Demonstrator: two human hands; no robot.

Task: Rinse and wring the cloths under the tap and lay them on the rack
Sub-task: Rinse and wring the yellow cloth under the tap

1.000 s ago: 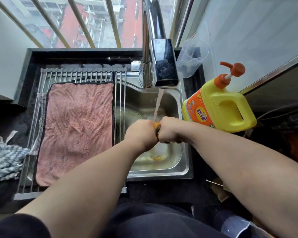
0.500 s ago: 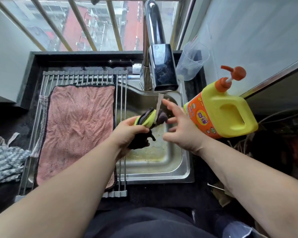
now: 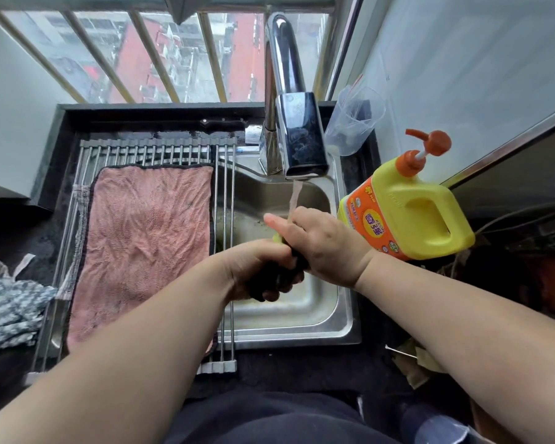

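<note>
The left grip [image 3: 260,267] was wrapped tight round the lower part of the dark cloth [image 3: 277,277], fingers curled under it. The right grip [image 3: 326,245] closed over the upper end, thumb sticking out straight. The two sat touching, fist against fist, probably so they could twist opposite ways and wring it. A yellow-green edge of the cloth showed between them.

They held it over the sink [image 3: 302,318], right under the tap [image 3: 302,139]. The water [image 3: 296,197] therefore fell on the right grip and the cloth, and the run-off dropped into the basin rather than onto the table [image 3: 285,366].

The rack [image 3: 161,149] spanned the left half of the sink, close beside the left forearm, which made for a short carry. The pink cloth [image 3: 141,245] lay spread flat on it, presumably to dry. It covered most of the bars, leaving bare only a strip at the right and the far end, so room for the dark one looked tight. A striped cloth [image 3: 4,309] lay bunched on the table left of the rack, perhaps waiting its turn. The bottle [image 3: 407,213] stood just right of the sink, within easy reach.
</note>
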